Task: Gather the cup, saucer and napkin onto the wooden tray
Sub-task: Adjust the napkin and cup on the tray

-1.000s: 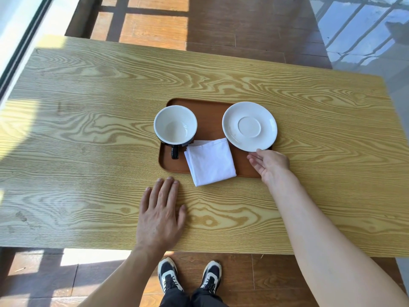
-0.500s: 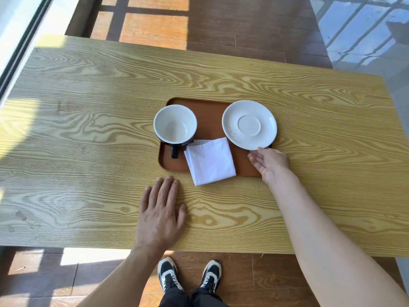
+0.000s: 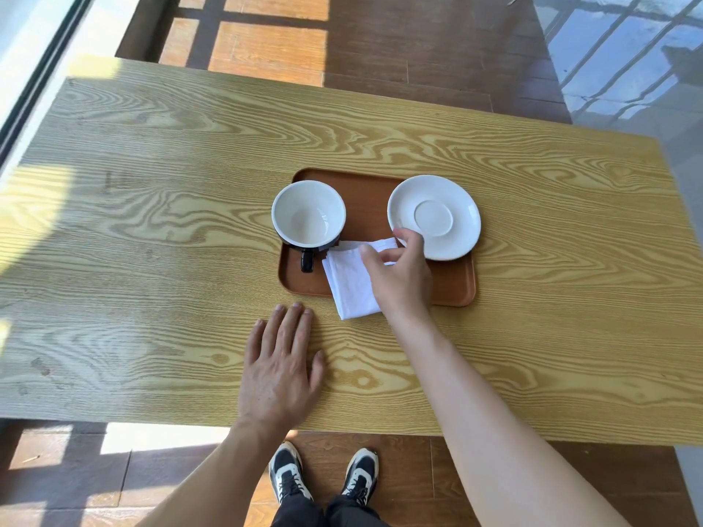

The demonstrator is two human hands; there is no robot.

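A brown wooden tray (image 3: 452, 283) lies at the middle of the table. On its left stands an empty cup (image 3: 308, 214), white inside and dark outside, handle towards me. A white saucer (image 3: 433, 216) rests on the tray's right side, overhanging the far right rim. The folded white napkin (image 3: 350, 283) lies between them, its near corner hanging over the tray's front edge onto the table. My right hand (image 3: 399, 275) is over the napkin's far right part, thumb and fingers apart and touching it. My left hand (image 3: 279, 367) lies flat on the table in front of the tray.
The light wooden table (image 3: 152, 222) stretches wide on both sides of the tray. Its near edge is just behind my left wrist, with my shoes (image 3: 323, 473) on the brown floor below. A window frame runs along the far left.
My right hand has moved left from the table by the tray's front right corner onto the napkin. The left hand, cup and saucer have stayed put.
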